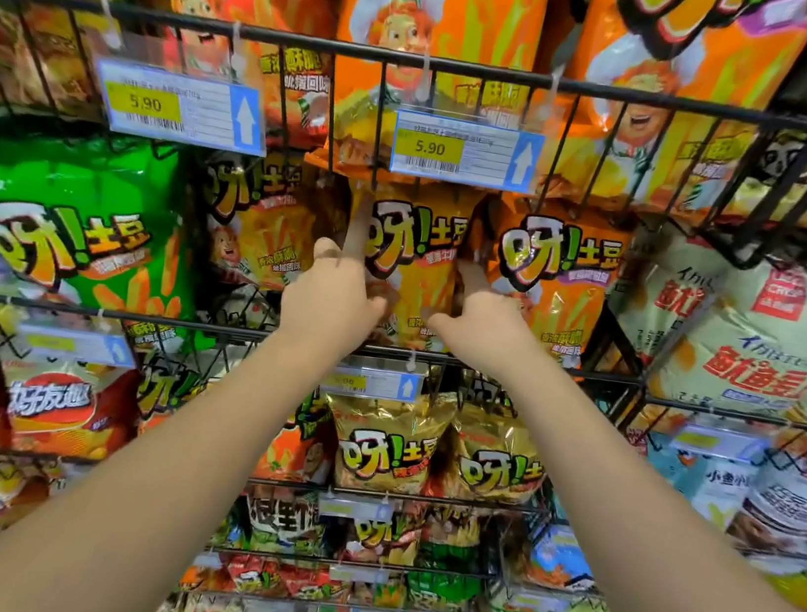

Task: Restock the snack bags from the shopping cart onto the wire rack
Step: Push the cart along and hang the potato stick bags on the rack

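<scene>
Both my arms reach up into the second tier of the black wire rack [232, 331]. A yellow-orange snack bag [413, 255] stands upright in the middle of that tier, between my hands. My left hand [333, 291] rests on the bag's left edge with the index finger stretched up along it. My right hand [480, 319] touches the bag's right edge, fingers pushed into the gap beside an orange snack bag [558, 281]. Whether either hand truly grips the bag is unclear. The shopping cart is out of view.
A green bag [65, 227] and a dark orange bag [257, 228] fill the tier to the left, pale bags [748, 344] to the right. Large orange bags [441, 25] stand on the tier above, with price tags [464, 151] clipped to its front. Gold bags [386, 448] sit below.
</scene>
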Tool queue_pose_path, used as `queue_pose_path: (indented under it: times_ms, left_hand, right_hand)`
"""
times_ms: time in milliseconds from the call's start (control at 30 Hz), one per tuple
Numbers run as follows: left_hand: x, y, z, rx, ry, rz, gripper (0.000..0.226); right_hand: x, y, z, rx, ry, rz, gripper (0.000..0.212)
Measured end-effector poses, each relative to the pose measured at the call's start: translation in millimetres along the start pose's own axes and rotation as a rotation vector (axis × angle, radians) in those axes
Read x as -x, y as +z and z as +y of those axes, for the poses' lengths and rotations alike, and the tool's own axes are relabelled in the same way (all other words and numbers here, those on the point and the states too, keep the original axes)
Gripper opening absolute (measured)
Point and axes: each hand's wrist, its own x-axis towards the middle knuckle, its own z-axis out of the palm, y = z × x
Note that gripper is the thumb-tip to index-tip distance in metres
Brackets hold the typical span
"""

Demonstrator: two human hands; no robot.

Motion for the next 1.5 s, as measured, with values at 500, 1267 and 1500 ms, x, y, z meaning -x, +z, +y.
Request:
queue_pose_path:
  times_ms: [500,1267,1500]
  left_hand:
    - [34.1,-15.9,3.7,0.085,0.032,0.002,0.075]
    - [162.1,-19.8,271.4,0.022,0.313,0.126,0.078]
    - [142.7,-64.8,343.6,0.022,0.420,0.215,0.077]
  right_hand:
    - [43.6,-7.8,17.9,-0.017,-0.142,0.156,0.063]
    - [190.0,-204.1,222.6,0.049,-0.250,0.378,0.065]
    - [202.6,-283.3,236.7,0.085,-0.285,0.566,0.066]
